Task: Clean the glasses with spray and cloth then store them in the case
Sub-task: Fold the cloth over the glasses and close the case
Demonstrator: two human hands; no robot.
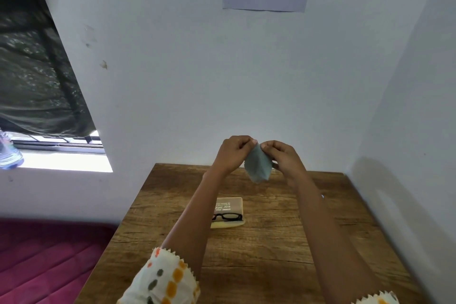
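Observation:
A small grey-green cloth [257, 165] hangs in the air above the far part of the wooden table [271, 242]. My left hand [233, 153] pinches its upper left edge and my right hand [283, 155] pinches its upper right edge, the two hands close together. Black-framed glasses [227, 216] lie in an open pale yellow case [229, 205] in the middle of the table, its lid raised toward the wall. My left forearm passes just left of the case. No spray bottle is in view.
The table stands in a corner, with a white wall [197, 81] behind and another to the right. A window with a dark curtain [37, 69] is at the left. A dark red mat [49, 259] lies left of the table.

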